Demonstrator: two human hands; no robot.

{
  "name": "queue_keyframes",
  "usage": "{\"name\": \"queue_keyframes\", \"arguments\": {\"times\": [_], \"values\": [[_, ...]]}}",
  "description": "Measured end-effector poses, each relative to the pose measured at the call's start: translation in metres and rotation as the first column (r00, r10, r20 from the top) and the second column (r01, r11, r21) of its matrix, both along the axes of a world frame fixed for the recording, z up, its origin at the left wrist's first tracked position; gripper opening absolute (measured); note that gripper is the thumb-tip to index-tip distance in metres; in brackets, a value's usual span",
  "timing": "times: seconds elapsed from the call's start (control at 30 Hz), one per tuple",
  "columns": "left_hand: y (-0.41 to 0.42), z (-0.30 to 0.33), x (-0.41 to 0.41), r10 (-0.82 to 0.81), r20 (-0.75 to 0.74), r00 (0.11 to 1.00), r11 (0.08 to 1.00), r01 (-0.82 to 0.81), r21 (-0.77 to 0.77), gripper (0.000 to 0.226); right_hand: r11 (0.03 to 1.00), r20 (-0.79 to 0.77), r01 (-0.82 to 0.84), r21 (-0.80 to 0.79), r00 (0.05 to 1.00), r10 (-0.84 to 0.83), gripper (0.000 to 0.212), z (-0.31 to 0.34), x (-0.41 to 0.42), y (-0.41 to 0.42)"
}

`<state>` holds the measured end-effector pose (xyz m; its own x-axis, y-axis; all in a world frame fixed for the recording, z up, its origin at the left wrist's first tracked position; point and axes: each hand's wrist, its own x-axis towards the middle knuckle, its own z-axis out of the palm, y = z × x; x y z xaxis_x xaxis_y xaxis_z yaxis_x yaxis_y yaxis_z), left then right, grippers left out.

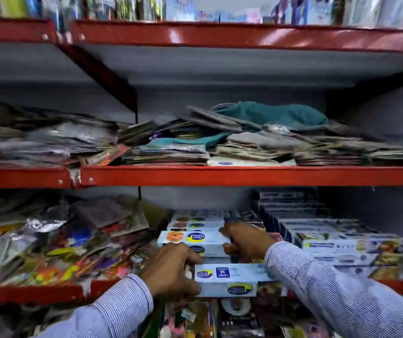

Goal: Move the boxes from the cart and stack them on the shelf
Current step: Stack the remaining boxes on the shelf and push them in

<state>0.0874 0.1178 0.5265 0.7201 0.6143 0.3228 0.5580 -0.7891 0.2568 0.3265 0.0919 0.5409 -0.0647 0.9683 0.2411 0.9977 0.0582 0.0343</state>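
box (229, 279) gripped at its left end by left hand (171, 269), right hand (244, 242) clasping stacked box (193, 239)

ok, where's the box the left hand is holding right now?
In the head view, low centre: the white box sits at the front edge of the lowest red shelf, left hand gripping its left end, right forearm crossing its right end.

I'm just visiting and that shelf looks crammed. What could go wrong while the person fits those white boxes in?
1. The loose packets heaped beside the white box stack may slide into the gap or off the edge.
2. The near box in the left hand sits at the shelf's front lip and could tip off.
3. The right hand pushing the stack might knock the neighbouring boxes askew.
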Motion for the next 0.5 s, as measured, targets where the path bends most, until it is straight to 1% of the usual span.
{"name": "queue_keyframes", "arguments": {"times": [0.1, 0.17, 0.3, 0.4, 0.5], "values": [[0.013, 0.000, 0.005, 0.028, 0.012, 1.000, 1.000, -0.028, -0.007, 0.063, 0.999, -0.059, 0.017, -0.043, 0.998, -0.020, 0.027, -0.003, 0.011, 0.022], [0.020, -0.002, 0.009, 0.030, 0.014, 0.999, 0.999, -0.029, -0.013, 0.067, 0.998, -0.064, 0.033, -0.050, 0.997, -0.037, 0.032, -0.006, 0.016, 0.035], [0.032, -0.008, 0.014, 0.025, 0.001, 1.000, 0.999, -0.025, -0.020, 0.071, 0.999, -0.019, 0.044, -0.026, 0.999, -0.044, 0.031, -0.019, 0.022, 0.052], [0.040, -0.012, 0.018, 0.034, -0.008, 0.999, 0.997, -0.034, -0.067, 0.071, 0.999, -0.027, 0.044, 0.030, 0.999, -0.043, 0.028, -0.024, 0.028, 0.057], [0.045, -0.011, 0.023, 0.033, -0.015, 0.999, 0.997, -0.034, -0.071, 0.068, 0.997, -0.060, 0.037, 0.061, 0.998, -0.033, 0.031, -0.023, 0.031, 0.057]]}}
